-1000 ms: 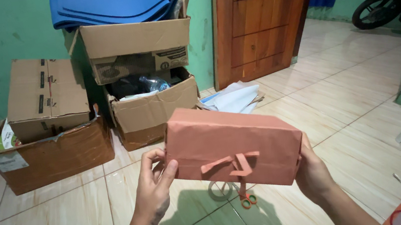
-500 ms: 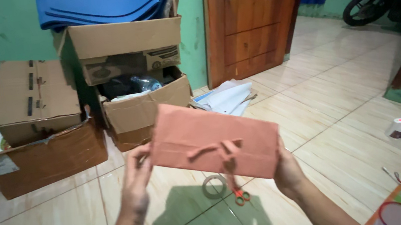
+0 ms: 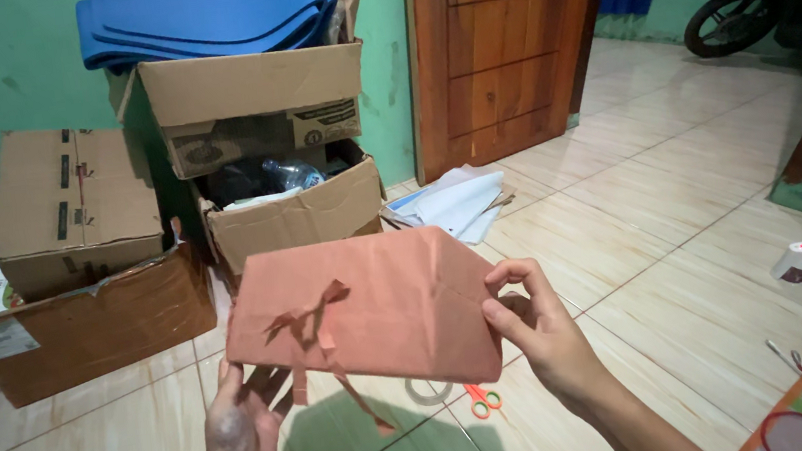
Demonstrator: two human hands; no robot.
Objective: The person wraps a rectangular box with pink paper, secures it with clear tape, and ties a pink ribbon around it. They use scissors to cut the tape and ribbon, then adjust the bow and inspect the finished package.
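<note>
1. Both hands are holding a wrapped box in reddish-brown paper, up over the tiled floor.
2. Left hand is supporting its lower left edge from below, fingers loosely curled.
3. Right hand is closing on the right end, thumb on the front face.
4. Paper bow is facing the camera, tails hanging down.
5. Orange-handled scissors and a tape roll are lying on the floor just below; cardboard boxes are stacked by the green wall.
</note>
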